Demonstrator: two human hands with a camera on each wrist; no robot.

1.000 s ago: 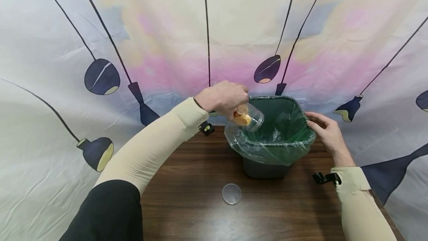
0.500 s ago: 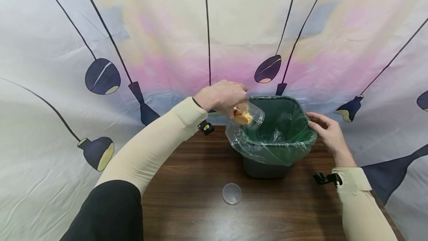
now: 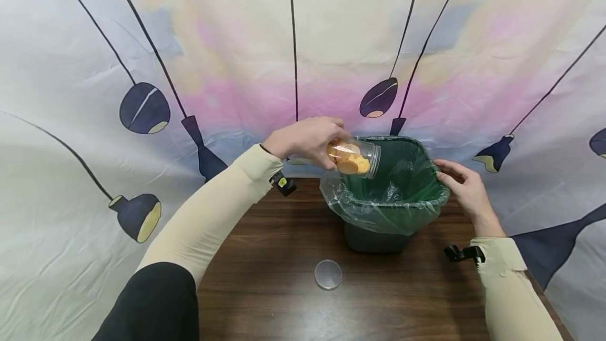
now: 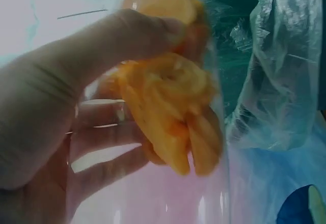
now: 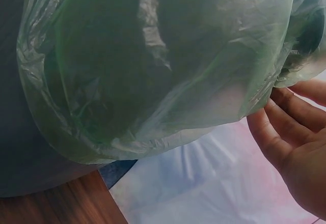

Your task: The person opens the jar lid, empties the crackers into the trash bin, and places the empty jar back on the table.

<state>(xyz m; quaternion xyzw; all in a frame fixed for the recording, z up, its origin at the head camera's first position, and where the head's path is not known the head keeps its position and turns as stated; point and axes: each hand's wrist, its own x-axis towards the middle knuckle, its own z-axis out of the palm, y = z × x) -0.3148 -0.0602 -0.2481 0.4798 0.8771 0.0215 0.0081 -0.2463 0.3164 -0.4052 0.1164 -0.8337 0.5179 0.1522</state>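
My left hand grips a clear plastic jar on its side over the left rim of a lined trash can. Inside the jar are orange-yellow, rounded soft-looking pieces, whose exact kind I cannot tell. The jar's uncovered mouth points right, over the bin's opening. At the opposite side, my right hand holds the can's rim, thumb and fingertips at the folded edge of the translucent green bag. A round clear lid lies on the table in front of the can.
The dark wood table carries the can near its back edge. Behind it hangs a pastel cloth backdrop with printed dark lamps. Spare bag film droops over the can's left and front.
My left hand has shifted slightly left and turned the jar closer to level. The orange pieces inside have slid toward its mouth. My right hand, the can and the lid stay put.
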